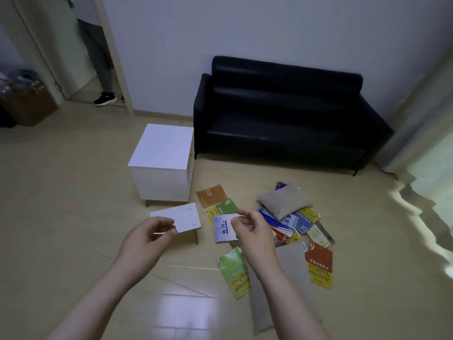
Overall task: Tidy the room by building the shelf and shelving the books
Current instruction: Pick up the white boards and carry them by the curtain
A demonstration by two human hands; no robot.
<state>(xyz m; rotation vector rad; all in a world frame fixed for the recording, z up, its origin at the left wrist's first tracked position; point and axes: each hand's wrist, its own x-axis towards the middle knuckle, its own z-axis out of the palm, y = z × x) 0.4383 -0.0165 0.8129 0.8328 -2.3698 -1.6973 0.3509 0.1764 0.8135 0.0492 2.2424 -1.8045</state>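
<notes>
A white shelf cabinet [161, 165] stands on the floor left of the sofa. In front of it lies a loose white panel [186, 217] with small holes. Several books are scattered on the floor, among them a blue-white one [221, 229], a green one [234, 273] and an orange one [318, 265]. My left hand [149, 235] hovers in front of the panel with fingers loosely curled and nothing visible in it. My right hand [250, 230] hovers over the blue-white book, thumb and forefinger tips together; whether they pinch something small cannot be made out.
A black sofa [282, 114] stands against the wall. A grey cushion [284, 200] lies on the book pile, and a grey cloth [289, 263] lies under my right forearm. A person's legs [103, 77] stand in the doorway at back left. A brown box [31, 106] sits far left.
</notes>
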